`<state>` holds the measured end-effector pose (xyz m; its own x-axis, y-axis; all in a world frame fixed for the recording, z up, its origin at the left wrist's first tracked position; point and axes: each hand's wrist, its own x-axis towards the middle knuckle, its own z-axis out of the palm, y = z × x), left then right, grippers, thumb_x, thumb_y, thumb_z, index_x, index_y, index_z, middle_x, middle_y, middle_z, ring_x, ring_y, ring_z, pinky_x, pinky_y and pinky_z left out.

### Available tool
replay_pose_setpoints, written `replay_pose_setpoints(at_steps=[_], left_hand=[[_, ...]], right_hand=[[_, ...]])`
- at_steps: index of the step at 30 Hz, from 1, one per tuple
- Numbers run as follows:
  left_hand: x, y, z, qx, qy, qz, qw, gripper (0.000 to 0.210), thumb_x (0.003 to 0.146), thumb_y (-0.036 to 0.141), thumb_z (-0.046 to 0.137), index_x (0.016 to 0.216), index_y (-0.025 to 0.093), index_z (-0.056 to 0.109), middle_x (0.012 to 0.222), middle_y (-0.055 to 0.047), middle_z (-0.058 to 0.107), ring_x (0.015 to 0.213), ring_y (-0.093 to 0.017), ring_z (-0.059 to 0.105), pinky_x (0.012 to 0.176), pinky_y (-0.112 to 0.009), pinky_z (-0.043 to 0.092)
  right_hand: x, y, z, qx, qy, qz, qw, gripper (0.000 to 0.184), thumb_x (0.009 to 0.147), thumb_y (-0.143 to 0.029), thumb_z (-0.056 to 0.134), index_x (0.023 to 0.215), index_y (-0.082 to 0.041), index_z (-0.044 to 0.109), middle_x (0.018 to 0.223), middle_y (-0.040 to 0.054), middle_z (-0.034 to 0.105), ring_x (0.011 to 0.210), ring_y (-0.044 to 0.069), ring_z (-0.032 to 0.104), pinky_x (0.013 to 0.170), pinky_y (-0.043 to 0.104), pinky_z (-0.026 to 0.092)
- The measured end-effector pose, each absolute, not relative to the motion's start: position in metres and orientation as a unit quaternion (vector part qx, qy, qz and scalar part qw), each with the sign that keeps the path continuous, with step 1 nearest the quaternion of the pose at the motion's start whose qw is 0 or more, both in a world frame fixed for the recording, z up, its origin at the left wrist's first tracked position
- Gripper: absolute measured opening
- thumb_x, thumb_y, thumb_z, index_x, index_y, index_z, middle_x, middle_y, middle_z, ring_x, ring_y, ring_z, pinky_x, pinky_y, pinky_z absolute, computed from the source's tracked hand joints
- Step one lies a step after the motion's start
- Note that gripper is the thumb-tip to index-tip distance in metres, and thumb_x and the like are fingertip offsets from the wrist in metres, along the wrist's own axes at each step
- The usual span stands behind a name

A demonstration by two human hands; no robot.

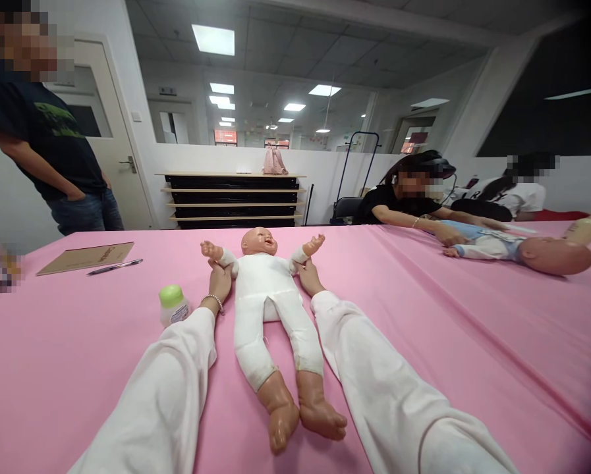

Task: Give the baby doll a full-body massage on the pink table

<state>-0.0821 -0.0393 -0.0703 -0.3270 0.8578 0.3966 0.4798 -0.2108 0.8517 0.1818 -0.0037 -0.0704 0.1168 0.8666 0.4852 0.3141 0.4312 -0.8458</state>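
A baby doll (265, 283) with a white cloth body lies on its back on the pink tablecloth (102, 368), its feet toward me. My left hand (220, 282) is closed around the doll's arm on the left side. On the other side my right hand (309, 278) grips the doll's other arm, fingers wrapped behind it. Both doll arms point outward and up, and part of my fingers is hidden behind them. A small jar (174, 305) with a green lid stands just left of my left wrist.
A brown notebook (87, 257) and a pen (114, 266) lie at the far left. At the right, a person (398, 197) handles another doll (552, 255) in blue and white clothes, near a beige bottle (586, 230). Someone in a dark shirt (41, 131) stands at the left.
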Motion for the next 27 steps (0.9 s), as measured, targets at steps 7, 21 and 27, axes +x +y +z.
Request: replay_pose_setpoints(at_steps=[7,21,27], left_hand=[[-0.082,-0.023,-0.068,0.579,0.623,0.493,0.182,0.038,0.087,0.042,0.028,0.101,0.018,0.054,0.1,-0.011,0.064,0.092,-0.025,0.059,0.077,-0.036,0.044],[-0.08,-0.011,-0.062,0.537,0.708,0.412,0.199,0.063,0.084,0.054,0.021,0.078,0.01,0.065,0.087,-0.023,0.065,0.088,-0.037,0.061,0.074,-0.046,0.044],[-0.083,-0.018,-0.066,0.526,0.678,0.478,0.186,0.061,0.087,0.053,0.019,0.129,0.015,0.041,0.114,-0.015,0.059,0.105,-0.03,0.056,0.083,-0.041,0.043]], right_hand=[[0.18,0.014,-0.074,-0.467,-0.661,0.241,0.535,0.053,0.081,-0.049,0.041,0.125,-0.02,0.042,0.123,0.0079,0.053,0.113,0.023,0.049,0.096,0.038,0.038],[0.181,0.021,-0.071,-0.563,-0.634,0.244,0.47,0.053,0.079,-0.059,0.032,0.066,-0.015,0.059,0.069,0.0073,0.063,0.067,0.02,0.057,0.064,0.03,0.044],[0.182,0.016,-0.072,-0.502,-0.603,0.28,0.554,0.046,0.074,-0.053,0.048,0.102,-0.016,0.054,0.101,0.0092,0.063,0.089,0.021,0.059,0.078,0.033,0.047]])
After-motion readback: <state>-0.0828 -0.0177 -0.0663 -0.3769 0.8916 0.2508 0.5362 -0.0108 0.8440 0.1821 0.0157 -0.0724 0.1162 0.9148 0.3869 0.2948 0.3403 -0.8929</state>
